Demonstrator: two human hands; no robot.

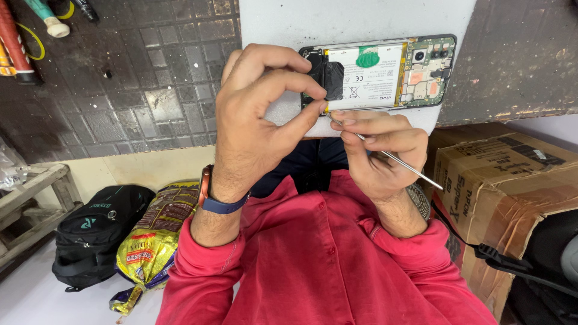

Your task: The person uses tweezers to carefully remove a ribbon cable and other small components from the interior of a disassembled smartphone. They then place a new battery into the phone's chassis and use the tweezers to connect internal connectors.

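On the grey counter (283, 24), one opened phone (385, 71) lies with its back off; left hand (256, 120) pinches its lower edge in a clenched grip, while right hand (376, 150) grasps one thin metal tool (397, 161) beside it.

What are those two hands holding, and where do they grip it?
The right hand pinches thin metal tweezers near their front end. The left hand pinches the opened phone at its lower edge.

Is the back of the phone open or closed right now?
Open. The phone lies with its back cover off, so the white battery and green circuit board show.
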